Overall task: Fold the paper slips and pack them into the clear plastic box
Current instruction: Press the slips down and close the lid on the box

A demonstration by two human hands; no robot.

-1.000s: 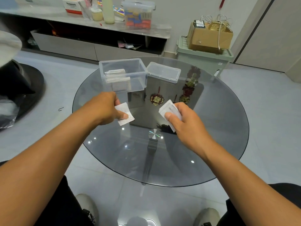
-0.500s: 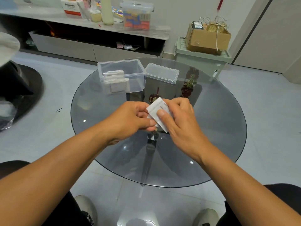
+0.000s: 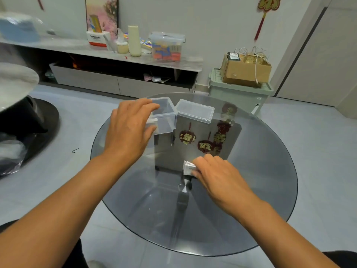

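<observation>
Over a round glass table [image 3: 260, 190], the left hand [image 3: 129, 130] reaches, fingers loosely spread, above the clear plastic box [image 3: 164, 120] at the far side; nearer, the right hand [image 3: 218, 176] pinches folded paper slips [image 3: 188, 168].

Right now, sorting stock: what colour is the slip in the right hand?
White, in the head view: folded slip, right hand.

A cardboard box [image 3: 245, 70] sits on a pale green storage bin [image 3: 238, 93] beyond the round glass table [image 3: 260, 190], near a low console [image 3: 116, 55] holding a cream bottle [image 3: 134, 41].
</observation>
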